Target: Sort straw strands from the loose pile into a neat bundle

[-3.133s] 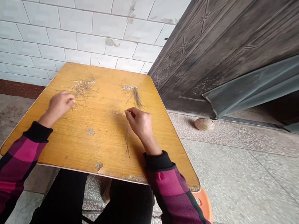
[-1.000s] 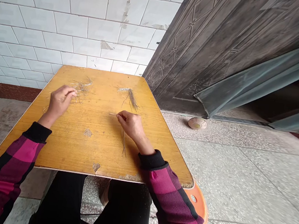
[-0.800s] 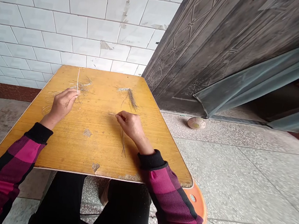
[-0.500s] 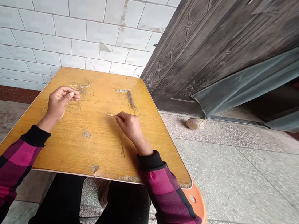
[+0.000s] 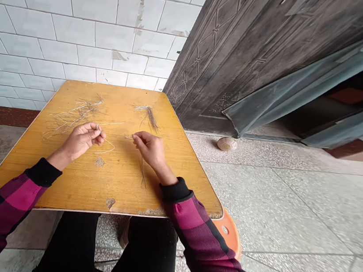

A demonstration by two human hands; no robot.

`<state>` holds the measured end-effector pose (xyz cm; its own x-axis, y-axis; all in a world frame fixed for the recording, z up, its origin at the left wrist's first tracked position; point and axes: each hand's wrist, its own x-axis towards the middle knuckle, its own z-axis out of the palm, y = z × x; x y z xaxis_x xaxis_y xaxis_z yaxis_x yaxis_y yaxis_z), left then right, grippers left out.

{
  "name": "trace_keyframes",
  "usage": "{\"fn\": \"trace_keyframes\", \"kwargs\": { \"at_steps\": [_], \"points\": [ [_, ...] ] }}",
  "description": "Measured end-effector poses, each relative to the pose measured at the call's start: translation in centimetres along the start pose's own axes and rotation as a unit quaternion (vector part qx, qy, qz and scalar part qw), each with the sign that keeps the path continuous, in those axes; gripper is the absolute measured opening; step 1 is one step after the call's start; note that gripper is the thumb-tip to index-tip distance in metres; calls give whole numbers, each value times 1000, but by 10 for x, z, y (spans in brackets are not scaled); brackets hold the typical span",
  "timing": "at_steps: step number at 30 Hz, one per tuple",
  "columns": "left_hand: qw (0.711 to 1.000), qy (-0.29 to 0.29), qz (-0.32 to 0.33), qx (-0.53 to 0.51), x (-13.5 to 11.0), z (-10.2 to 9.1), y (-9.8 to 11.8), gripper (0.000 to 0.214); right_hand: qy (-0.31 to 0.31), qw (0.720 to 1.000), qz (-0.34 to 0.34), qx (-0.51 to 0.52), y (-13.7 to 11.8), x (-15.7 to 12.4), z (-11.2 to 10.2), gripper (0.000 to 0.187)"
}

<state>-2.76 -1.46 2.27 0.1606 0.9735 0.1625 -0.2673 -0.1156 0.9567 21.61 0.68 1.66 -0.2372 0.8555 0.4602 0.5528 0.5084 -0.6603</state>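
Pale strands: where are they in the head view?

Loose spread on the left far side of a yellow wooden tabletop. Brownish tuft sits near the far edge, well apart from that spread. Thin tuft lies just below the right hand.

Finger state?

Left hand clenched in a pinch, fingers gripping a long white strand that runs out to the right in two curved lengths. Right hand also pinched, thumb and forefinger on a short strand, tip poking out past the fingertips. Hand contact with the tabletop: cannot tell.

Around the table?

White wall tiles behind it. Dark embossed door on the right, small worn ball on the terrazzo floor near its foot. Orange stool shows past the near right corner. Pink-and-black checked sleeves on both arms.
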Motion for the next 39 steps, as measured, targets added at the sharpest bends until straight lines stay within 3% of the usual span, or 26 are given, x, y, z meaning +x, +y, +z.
{"fn": "trace_keyframes", "kwargs": {
  "at_steps": [5, 9, 14, 17, 19, 21, 23, 25, 29, 34, 36, 37, 39],
  "points": [
    [999, -4, 22, 44, -15, 28, -2, 18, -61, 990, -63, 109, -17, -11, 12, 26],
    [996, 1, 60, 73, -25, 41, -10, 17, -154, 962, -50, 218, -23, -21, 27, 30],
    [977, 8, 104, 187, -27, 38, -4, 16, -226, 907, 20, 355, -26, -23, 29, 28],
    [950, 78, 181, 244, -24, 26, 9, 15, -260, 861, 64, 433, -28, -22, 23, 26],
    [942, 99, 203, 250, -20, 17, 16, 12, -293, 815, 92, 492, -28, -21, 21, 26],
    [961, 52, 151, 227, -17, 11, 19, 16, -345, 764, 109, 535, -25, -21, 20, 26],
    [984, -41, 36, 171, -15, 8, 18, 25, -388, 721, 121, 561, -22, -20, 20, 25],
    [984, -126, -79, 99, -15, 9, 16, 31, -397, 704, 130, 575, -19, -20, 20, 24],
    [967, -183, -174, 4, -18, 17, 11, 32, -398, 708, 145, 565, -18, -18, 21, 23],
    [961, -137, -228, -78, -18, 24, 6, 29, -428, 720, 167, 520, -19, -16, 25, 30],
    [964, -102, -223, -101, -17, 24, 5, 27, -386, 758, 181, 494, -18, -14, 24, 33],
    [968, -77, -210, -110, -16, 24, 4, 25, -332, 794, 185, 475, -17, -12, 23, 33],
    [976, -22, -173, -127, -15, 22, 4, 20, -158, 883, 165, 410, -16, -10, 18, 29]
  ]
}}
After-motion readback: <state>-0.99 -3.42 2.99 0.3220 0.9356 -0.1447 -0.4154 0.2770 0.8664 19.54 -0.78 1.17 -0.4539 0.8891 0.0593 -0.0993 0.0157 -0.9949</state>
